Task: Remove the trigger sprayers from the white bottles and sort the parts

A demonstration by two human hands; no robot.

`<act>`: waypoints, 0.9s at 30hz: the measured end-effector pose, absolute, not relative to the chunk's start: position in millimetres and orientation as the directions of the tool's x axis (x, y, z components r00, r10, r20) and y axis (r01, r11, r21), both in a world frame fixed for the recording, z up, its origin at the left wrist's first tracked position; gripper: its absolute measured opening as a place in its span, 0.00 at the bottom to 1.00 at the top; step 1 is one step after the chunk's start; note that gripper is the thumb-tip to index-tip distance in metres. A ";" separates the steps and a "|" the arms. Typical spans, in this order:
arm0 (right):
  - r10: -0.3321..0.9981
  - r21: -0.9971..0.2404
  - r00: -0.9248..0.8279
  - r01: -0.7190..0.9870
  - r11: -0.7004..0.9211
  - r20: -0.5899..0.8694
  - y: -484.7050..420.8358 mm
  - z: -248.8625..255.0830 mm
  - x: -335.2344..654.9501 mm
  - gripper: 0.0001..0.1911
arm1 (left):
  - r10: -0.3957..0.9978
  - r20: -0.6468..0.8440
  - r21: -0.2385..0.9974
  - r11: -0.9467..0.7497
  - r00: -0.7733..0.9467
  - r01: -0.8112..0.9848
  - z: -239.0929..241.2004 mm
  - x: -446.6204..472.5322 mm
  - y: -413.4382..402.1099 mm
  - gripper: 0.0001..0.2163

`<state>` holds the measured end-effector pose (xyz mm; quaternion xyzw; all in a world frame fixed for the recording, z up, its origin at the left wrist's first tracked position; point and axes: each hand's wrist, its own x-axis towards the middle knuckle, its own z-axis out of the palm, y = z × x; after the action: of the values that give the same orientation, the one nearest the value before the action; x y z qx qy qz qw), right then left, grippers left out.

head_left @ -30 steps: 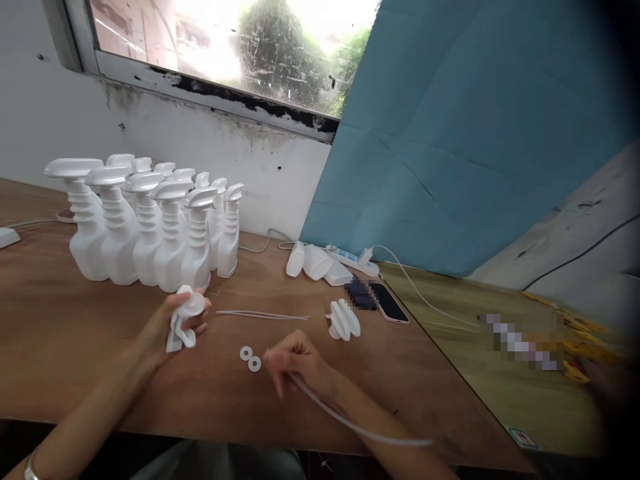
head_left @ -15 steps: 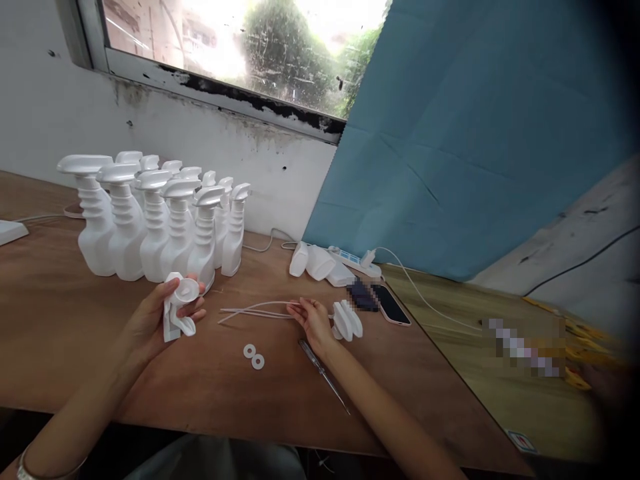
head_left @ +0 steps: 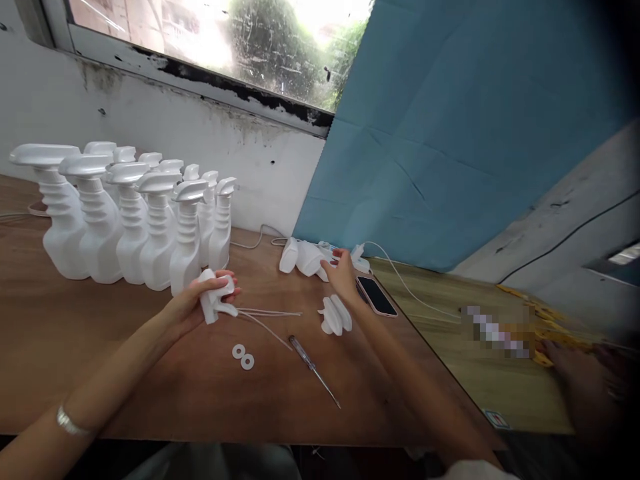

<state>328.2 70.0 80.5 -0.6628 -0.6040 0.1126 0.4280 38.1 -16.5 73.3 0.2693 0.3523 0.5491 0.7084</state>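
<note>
Right hand [head_left: 344, 272] has left the thin tubes [head_left: 270, 313] it was pinching half a second ago and gone out to the far edge of the bench [head_left: 100, 347]. Its fingers are now spread wide open over the lying bottles [head_left: 305, 259]. It's right at them, but I honestly can't tell if my fingertips are actually touching one or just above it. Nothing is gripped on that side.

My left hand [head_left: 193, 303] hasn't let go of the trigger head [head_left: 216, 299]. The fingers are curled shut around it, holding it just off the bench, right in front of the near end of the row of standing spray bottles [head_left: 130, 223], which fills the far left part of the bench. The tubes lie flat on the bench, running out to the right from the trigger head.

Other stuff around:
- two washers [head_left: 243, 357], touching each other, lying towards the near edge below the tubes
- screwdriver [head_left: 313, 361] lying flat just to the right of them, tip pointing at the near edge
- little heap of spare trigger heads [head_left: 336, 315] right beside my right forearm
- phone [head_left: 376, 295] face up just right of my right wrist, near the bench's right edge
- white cable [head_left: 400, 277] trailing off past the phone

My right hand covers part of whatever sits behind the lying bottles. Somebody else's hand [head_left: 575, 360] shows blurry at the far right, well apart from mine.
</note>
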 end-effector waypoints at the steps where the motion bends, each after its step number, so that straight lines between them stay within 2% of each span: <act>1: 0.903 -0.670 0.234 0.739 0.075 0.359 86.5 83.5 335.0 0.27 | 0.966 -0.189 0.777 0.256 0.175 -0.576 74.2 46.0 -5.8 0.07; 4: 0.941 -0.588 0.184 0.809 0.018 0.282 124.4 82.5 346.0 0.39 | 0.961 -0.197 0.784 0.272 0.193 -0.558 72.8 68.7 22.3 0.06; 6: 0.961 -0.539 0.155 0.842 -0.007 0.229 138.5 76.9 346.6 0.43 | 0.958 -0.221 0.773 0.288 0.186 -0.565 67.8 79.5 33.5 0.05; 10: 0.972 -0.453 0.100 0.891 0.007 0.210 148.0 65.3 340.8 0.38 | 0.954 -0.229 0.768 0.299 0.192 -0.567 51.7 86.0 38.2 0.05; 17: 0.955 -0.342 -0.064 0.925 0.165 0.290 145.7 56.6 333.3 0.33 | 0.944 -0.237 0.775 0.327 0.230 -0.541 26.5 83.9 41.8 0.06; 27: 0.945 -0.335 -0.111 0.917 0.217 0.307 149.1 43.1 358.7 0.43 | 0.944 -0.252 0.753 0.330 0.214 -0.569 19.3 82.5 47.1 0.05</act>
<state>358.7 149.1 43.1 -0.6251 -0.7448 0.0304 0.2315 82.5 47.1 19.3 0.2629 0.3565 0.5155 0.7335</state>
